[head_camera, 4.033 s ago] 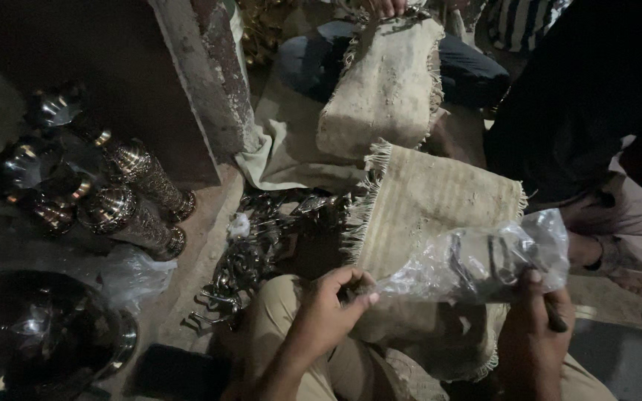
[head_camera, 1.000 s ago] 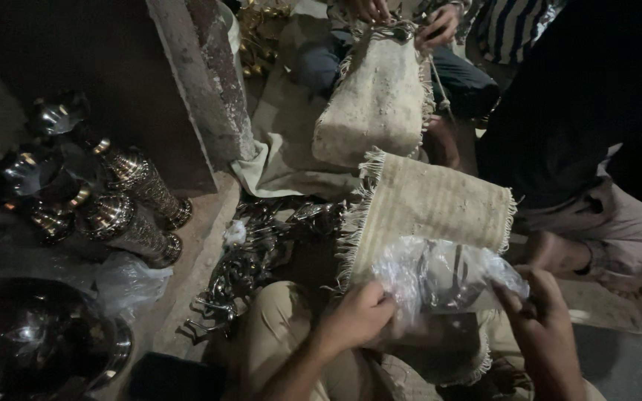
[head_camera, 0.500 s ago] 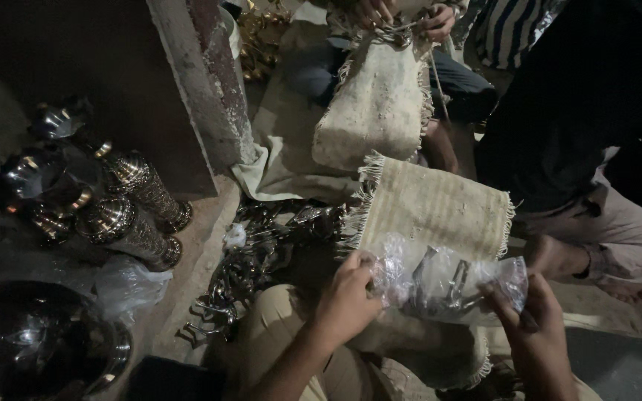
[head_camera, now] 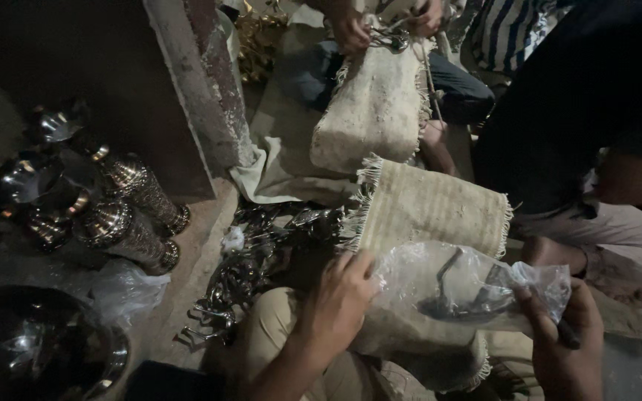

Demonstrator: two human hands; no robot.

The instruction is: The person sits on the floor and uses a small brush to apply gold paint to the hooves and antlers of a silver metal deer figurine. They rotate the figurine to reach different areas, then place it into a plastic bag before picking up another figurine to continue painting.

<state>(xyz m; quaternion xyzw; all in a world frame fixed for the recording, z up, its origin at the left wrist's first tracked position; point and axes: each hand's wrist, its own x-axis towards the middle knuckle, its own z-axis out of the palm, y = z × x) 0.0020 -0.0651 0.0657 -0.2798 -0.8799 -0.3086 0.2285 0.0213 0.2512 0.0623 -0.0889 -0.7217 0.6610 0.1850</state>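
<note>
Two of your hands grip one clear plastic bag [head_camera: 469, 286] over your lap: your left hand [head_camera: 343, 297] pinches its left edge, your right hand [head_camera: 562, 341] clutches its right end. Dark metal pieces [head_camera: 455, 304] show inside. Beneath lies a fringed woven mat [head_camera: 425, 208]; silver metal parts [head_camera: 261, 260] are heaped left.

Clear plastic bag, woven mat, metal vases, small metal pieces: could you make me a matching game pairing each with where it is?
Things:
1. clear plastic bag
2. woven mat
3. metal vases
4. small metal pieces

Places:
A. lying at far left by the wall
B. heaped on the ground, centre
C. held between left hand and right hand
D. spread just above the bag

Pairs: 1-C, 2-D, 3-A, 4-B
</note>
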